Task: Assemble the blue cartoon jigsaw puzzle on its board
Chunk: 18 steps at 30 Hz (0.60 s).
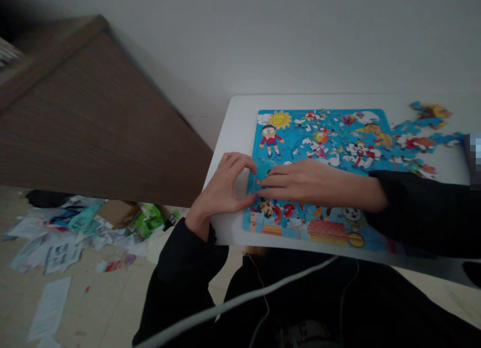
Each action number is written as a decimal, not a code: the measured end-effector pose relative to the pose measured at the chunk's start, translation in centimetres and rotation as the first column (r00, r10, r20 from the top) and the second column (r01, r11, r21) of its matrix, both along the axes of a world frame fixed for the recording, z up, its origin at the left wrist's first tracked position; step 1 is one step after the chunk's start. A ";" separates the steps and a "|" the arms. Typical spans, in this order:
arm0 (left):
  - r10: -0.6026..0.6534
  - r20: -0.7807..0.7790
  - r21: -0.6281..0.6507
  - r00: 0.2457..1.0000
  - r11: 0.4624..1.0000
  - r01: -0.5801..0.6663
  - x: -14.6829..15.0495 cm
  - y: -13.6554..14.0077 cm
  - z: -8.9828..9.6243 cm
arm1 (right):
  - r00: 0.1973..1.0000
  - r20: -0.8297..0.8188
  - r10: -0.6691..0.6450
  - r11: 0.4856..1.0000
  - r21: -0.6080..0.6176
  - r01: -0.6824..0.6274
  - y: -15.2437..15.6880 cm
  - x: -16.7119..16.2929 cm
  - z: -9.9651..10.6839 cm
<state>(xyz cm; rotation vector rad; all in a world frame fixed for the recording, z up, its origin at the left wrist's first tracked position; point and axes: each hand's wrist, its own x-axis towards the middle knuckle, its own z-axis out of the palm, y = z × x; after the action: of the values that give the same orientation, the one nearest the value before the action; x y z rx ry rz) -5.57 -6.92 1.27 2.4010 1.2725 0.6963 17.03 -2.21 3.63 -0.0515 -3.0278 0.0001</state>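
A cartoon jigsaw puzzle [281, 137] lies on a white table, its blue tray partly filled with joined pieces. At its left edge my left hand [229, 185] curves, thumb and fingers apart, fingertips touching the tray's rim. My right hand [300, 180] reaches across the puzzle from the right with fingers stretched out, their tips on the left part of the picture close to the left hand's. A small puzzle piece [257, 181] shows between the two hands' fingertips. The right thumb and the puzzle under that palm are hidden.
Loose puzzle pieces [417, 142] are scattered over the tray's right side and the white table [236, 117]. A dark object [475, 162] stands at the right edge. A brown wooden cabinet [112, 122] is at left, with litter [112, 217] on the floor. A white cable [240, 300] crosses below.
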 end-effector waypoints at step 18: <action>0.414 0.124 0.143 0.902 0.892 -0.429 0.1 0.0 -0.3 | 0.995 0.078 -0.069 0.992 -0.103 0.077 0.0 -1.8 -1.1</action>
<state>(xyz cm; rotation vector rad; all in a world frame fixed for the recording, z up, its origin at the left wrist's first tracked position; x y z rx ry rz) -5.43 -6.93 0.98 2.1984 1.7849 1.0578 15.18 -2.22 2.50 -0.1749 -3.0963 0.1560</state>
